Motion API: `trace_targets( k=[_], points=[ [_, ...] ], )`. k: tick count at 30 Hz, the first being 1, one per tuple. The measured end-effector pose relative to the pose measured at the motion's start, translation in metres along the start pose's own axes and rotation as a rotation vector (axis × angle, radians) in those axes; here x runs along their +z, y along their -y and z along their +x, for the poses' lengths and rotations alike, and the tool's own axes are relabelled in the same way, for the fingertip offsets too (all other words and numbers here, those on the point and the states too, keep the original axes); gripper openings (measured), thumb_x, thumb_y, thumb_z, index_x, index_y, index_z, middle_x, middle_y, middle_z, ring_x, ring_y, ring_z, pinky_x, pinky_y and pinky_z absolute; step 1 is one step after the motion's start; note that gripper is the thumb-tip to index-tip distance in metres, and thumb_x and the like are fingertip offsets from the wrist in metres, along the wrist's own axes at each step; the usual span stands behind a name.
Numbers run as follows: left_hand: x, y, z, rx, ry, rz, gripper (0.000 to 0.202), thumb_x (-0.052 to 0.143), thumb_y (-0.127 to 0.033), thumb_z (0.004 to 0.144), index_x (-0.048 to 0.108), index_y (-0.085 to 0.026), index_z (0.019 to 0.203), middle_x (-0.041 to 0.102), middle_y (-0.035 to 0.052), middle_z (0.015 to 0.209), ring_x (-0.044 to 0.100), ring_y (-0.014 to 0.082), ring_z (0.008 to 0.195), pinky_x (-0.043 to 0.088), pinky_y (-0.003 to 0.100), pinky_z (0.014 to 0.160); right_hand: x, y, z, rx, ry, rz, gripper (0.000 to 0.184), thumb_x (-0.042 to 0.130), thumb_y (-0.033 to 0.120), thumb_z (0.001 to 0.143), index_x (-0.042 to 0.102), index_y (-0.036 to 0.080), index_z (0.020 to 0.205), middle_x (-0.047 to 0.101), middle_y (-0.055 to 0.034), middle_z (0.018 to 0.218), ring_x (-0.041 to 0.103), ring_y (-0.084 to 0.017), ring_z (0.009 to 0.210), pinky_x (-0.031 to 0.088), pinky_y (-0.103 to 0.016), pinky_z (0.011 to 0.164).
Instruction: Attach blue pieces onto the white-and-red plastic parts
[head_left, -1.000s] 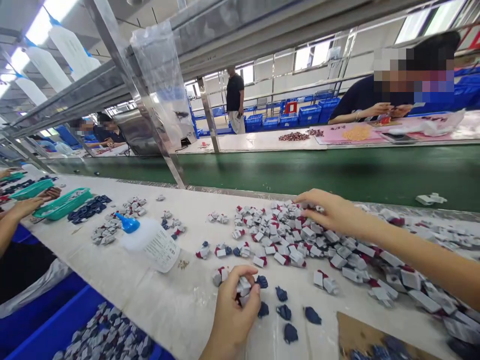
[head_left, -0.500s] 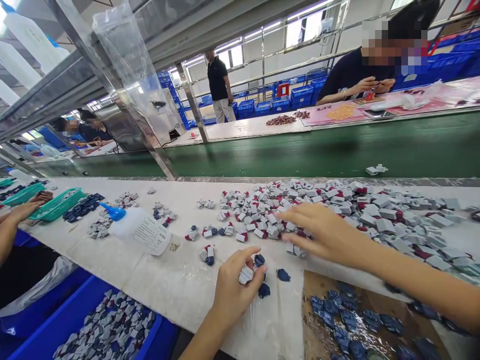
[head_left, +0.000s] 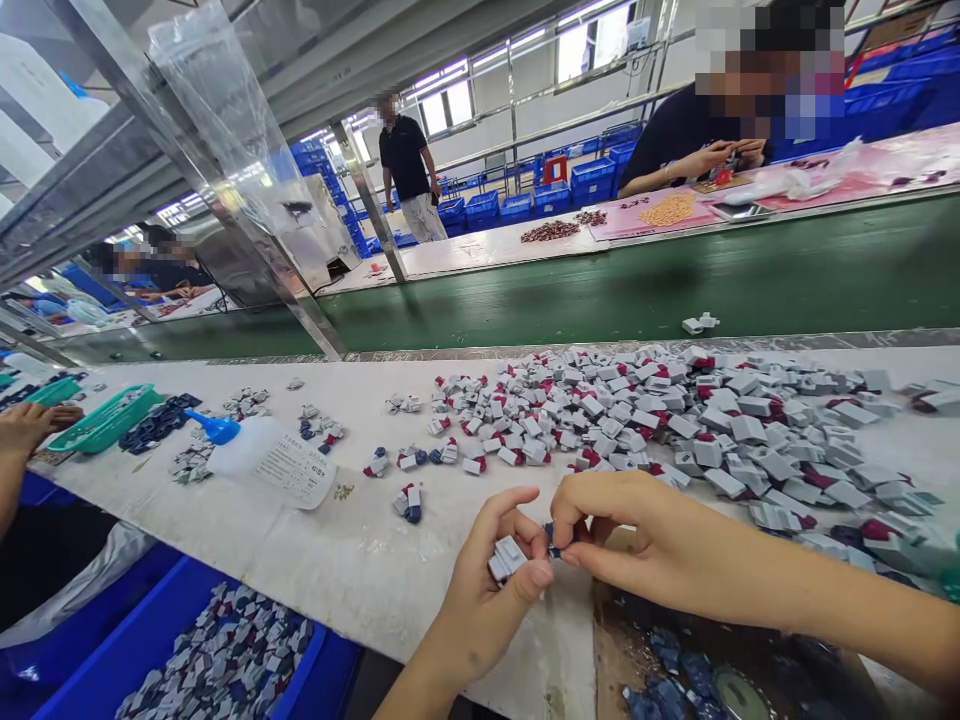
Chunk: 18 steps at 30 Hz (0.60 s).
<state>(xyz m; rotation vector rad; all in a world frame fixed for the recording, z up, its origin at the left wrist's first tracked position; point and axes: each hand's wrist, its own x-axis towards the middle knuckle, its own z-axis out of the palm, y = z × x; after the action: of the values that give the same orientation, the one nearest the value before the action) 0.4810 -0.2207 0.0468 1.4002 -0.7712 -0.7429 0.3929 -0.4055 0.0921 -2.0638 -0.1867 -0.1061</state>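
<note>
My left hand (head_left: 480, 610) is closed around a small light-grey plastic block (head_left: 508, 558), held in its curled fingers above the white table. Close against its fingertips, my right hand (head_left: 637, 525) pinches a small dark-blue piece (head_left: 553, 541); the fingers hide most of it. Behind both hands spreads a large pile of grey blocks with dark-red parts (head_left: 600, 405). Under my right forearm lies a brown board (head_left: 611, 640) bearing several dark-blue pieces (head_left: 660, 690). A grey-and-blue cluster (head_left: 409, 503) rests to the left of my hands.
A white bottle with a blue nozzle (head_left: 274, 460) lies on the table at left, near a green basket (head_left: 105, 420). Below the table edge stands a blue bin (head_left: 319, 660) of assembled pieces. Beyond runs a green conveyor (head_left: 525, 290); co-workers sit at left and far right.
My right hand has moved from the grey pile to my left hand and now pinches a dark-blue piece. The left hand has shifted slightly right, still holding the grey block.
</note>
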Motion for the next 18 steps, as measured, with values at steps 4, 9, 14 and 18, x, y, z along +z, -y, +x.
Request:
trace_targets(
  k=[4,9,14,18],
  points=[
    [-0.007,-0.004,-0.002,-0.095,-0.082,-0.048,0.039,0.065,-0.048,0.089,0.058,-0.024,0.119,0.049,-0.0022,0.079,0.041,0.0073,0.059,0.029,0.016,0.047,-0.020,0.000,-0.009,0.031,-0.085,-0.013,0.010,0.056,0.023,0.086,0.062,0.023,0.078,0.063,-0.0003,0.076,0.060,-0.015,0.067,0.048,-0.024,0.058],
    [-0.011,-0.007,-0.005,-0.123,0.031,-0.349,0.040,0.068,-0.048,0.086,0.059,-0.031,0.121,0.047,-0.0041,0.078,0.033,0.0018,0.048,0.021,0.012,0.041,-0.040,-0.024,-0.015,-0.025,-0.218,-0.295,0.027,0.055,0.049,0.093,0.067,0.026,0.086,0.066,-0.0062,0.084,0.063,-0.022,0.068,0.050,-0.033,0.058],
    [0.000,-0.008,-0.001,-0.096,0.165,-0.631,0.038,0.063,-0.045,0.085,0.065,-0.028,0.119,0.051,-0.0015,0.077,0.039,0.0018,0.047,0.024,0.012,0.041,-0.037,-0.058,-0.009,-0.064,-0.141,-0.445,0.032,0.040,0.039,0.098,0.067,0.023,0.091,0.065,-0.0086,0.097,0.066,-0.024,0.080,0.050,-0.037,0.068],
    [0.004,-0.008,0.002,-0.107,0.114,-0.692,0.032,0.065,-0.040,0.083,0.069,-0.025,0.112,0.054,-0.0016,0.073,0.037,0.0014,0.044,0.027,0.012,0.041,-0.039,-0.080,-0.011,-0.044,-0.133,-0.527,0.033,0.034,0.033,0.098,0.064,0.021,0.092,0.063,-0.0094,0.098,0.065,-0.022,0.078,0.050,-0.036,0.067]
  ],
)
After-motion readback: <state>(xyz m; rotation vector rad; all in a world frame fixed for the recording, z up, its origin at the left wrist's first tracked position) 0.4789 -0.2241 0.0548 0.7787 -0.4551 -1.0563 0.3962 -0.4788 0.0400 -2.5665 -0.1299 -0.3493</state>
